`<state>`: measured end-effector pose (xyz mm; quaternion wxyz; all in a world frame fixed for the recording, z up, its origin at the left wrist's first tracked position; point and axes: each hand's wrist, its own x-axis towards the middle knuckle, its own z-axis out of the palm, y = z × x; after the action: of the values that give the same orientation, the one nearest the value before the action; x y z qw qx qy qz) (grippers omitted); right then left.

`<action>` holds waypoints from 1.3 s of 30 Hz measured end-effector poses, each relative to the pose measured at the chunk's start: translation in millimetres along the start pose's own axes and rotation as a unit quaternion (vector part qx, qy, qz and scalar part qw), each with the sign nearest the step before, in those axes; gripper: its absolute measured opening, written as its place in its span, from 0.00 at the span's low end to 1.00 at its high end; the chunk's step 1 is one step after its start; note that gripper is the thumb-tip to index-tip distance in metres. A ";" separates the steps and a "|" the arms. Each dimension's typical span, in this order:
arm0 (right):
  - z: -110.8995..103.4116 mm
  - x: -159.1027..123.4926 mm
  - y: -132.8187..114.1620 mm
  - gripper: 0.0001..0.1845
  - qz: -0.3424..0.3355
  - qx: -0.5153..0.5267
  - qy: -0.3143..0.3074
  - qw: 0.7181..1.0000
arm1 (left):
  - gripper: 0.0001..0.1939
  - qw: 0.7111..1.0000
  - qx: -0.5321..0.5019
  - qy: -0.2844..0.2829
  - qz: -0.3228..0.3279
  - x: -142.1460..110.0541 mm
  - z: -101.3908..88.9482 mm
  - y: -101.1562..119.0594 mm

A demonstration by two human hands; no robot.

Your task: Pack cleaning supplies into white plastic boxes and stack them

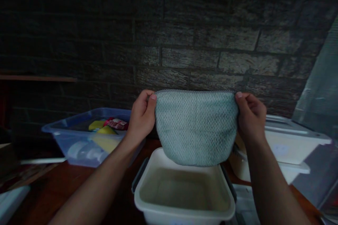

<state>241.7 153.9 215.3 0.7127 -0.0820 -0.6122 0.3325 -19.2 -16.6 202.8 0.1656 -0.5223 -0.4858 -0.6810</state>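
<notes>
A pale green textured cloth point(196, 126) with a dark-stitched top edge hangs stretched between my two hands. My left hand point(144, 112) pinches its upper left corner, thumb in front. At the upper right corner, my right hand point(250, 114) grips it the same way. The cloth's lower edge sags in a curve over the far rim of a white plastic tub point(185, 212). Grey handles flank the tub, and only its bare inside walls and bottom show. Whether the cloth touches the rim I cannot tell.
On the left, a clear bluish bin point(87, 133) holds yellow pieces, a red packet and white items. Stacked white containers point(287, 144) with a grey lid stand at the right. Behind the wooden table point(118, 197) rises a dark brick wall point(185, 42).
</notes>
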 end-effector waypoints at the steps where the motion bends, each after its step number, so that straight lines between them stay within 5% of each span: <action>1: -0.2 -0.5 -0.7 0.16 0.015 0.011 -0.011 1.000 | 0.10 1.000 0.007 0.012 0.003 -1.0 0.3 1.1; 9: -0.8 -6.2 -2.3 0.18 0.045 -0.055 -0.005 0.997 | 0.09 0.999 0.029 0.029 0.004 -6.3 4.2 8.3; 18: 11.7 -10.8 10.9 0.16 0.108 0.020 -0.078 0.991 | 0.10 1.000 -0.007 0.002 -0.029 -11.0 4.4 11.9; 25: 11.2 -6.8 16.3 0.19 0.076 0.018 -0.014 0.997 | 0.07 0.990 -0.090 -0.011 -0.107 -6.4 7.3 0.0; 32: 8.0 0.6 20.5 0.20 0.092 0.061 0.004 0.994 | 0.11 0.884 -0.272 -0.167 -0.341 -5.9 6.7 17.5; 39: 6.0 3.5 27.0 0.21 0.110 0.067 0.022 0.991 | 0.09 0.821 -0.356 -0.254 -0.368 -7.1 0.7 19.0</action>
<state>226.2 174.8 205.5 0.6888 -0.1076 -0.5601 0.4475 -2.1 -27.0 205.9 -0.4238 -0.4819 -0.3905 -0.6600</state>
